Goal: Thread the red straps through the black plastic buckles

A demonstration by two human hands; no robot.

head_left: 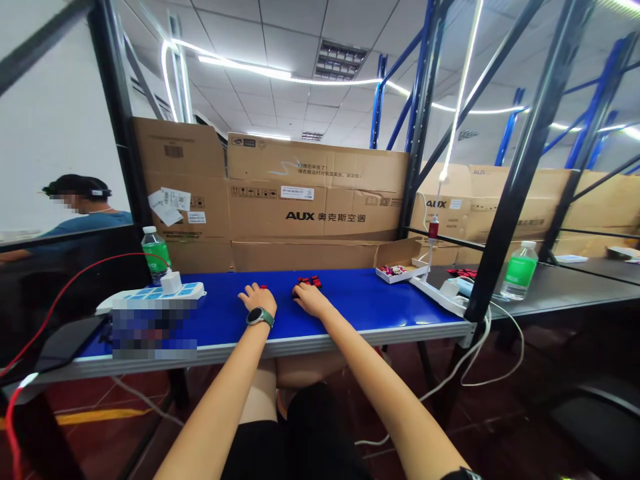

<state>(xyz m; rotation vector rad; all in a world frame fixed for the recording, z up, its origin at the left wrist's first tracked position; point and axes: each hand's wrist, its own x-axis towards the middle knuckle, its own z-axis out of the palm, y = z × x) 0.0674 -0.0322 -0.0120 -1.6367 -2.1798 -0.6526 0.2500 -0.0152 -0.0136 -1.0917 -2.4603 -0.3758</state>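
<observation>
On the blue tabletop (225, 320), my left hand (260, 301) lies palm down with its fingers spread, a watch on its wrist. A small red piece (264, 287) shows by its fingertips; whether they touch it I cannot tell. To the right, my right hand (309, 300) has its fingers bent down over something dark, mostly hidden beneath them. Just beyond that hand sits a group of small red and black pieces (311, 282), too small to make out in kind.
A shallow open white box (400, 272) with small colourful items stands at the back right. Power strips lie left (150, 295) and right (440, 297), with loose cables. Bottles (156, 257) (520, 270) stand at both sides. Cardboard (320, 233) walls the back. A person (85, 207) sits at left.
</observation>
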